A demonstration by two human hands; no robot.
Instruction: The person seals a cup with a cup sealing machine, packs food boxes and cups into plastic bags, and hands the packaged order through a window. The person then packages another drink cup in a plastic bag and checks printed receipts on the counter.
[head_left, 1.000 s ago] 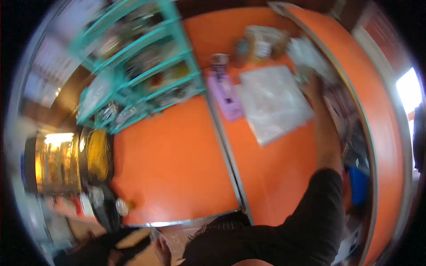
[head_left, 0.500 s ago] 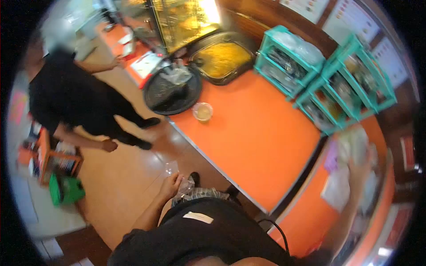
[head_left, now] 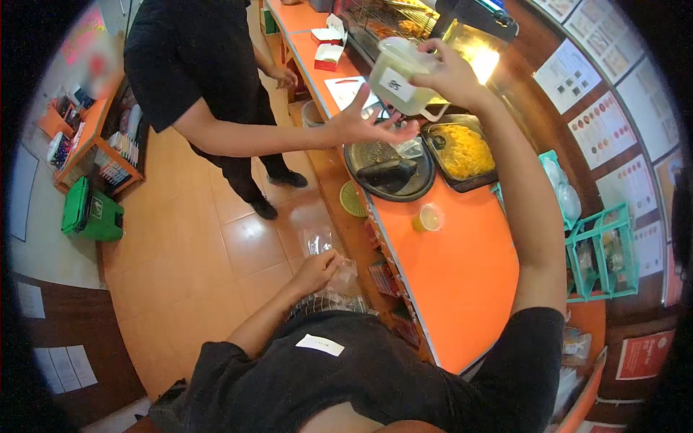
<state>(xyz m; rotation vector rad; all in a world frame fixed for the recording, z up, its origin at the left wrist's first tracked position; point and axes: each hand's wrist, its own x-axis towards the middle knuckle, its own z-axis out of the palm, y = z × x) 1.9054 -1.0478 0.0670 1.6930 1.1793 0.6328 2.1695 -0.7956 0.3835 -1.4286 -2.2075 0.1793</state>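
My right hand [head_left: 444,76] is raised over the counter, closed on the rim of a translucent plastic tub [head_left: 382,61] with a white label and a side handle. The tub tilts, and its contents are pale and hard to make out. A co-worker's hand [head_left: 368,126] is spread open just below it; I cannot tell whether they touch. Low in front of my body, my left hand [head_left: 317,273] pinches clear plastic bags [head_left: 316,240]. A small lidded cup [head_left: 429,217] of yellowish contents stands on the orange counter [head_left: 462,289].
A round black tray [head_left: 393,189] and a pan of yellow food [head_left: 465,151] sit beyond the cup. Teal baskets [head_left: 603,256] line the right side. The co-worker [head_left: 195,65] stands at the left, with a green bin [head_left: 94,209] behind on the tiled floor.
My right hand has come from the bags at the right and now holds up the tub. The co-worker has come closer and stretched out a hand. My view has turned.
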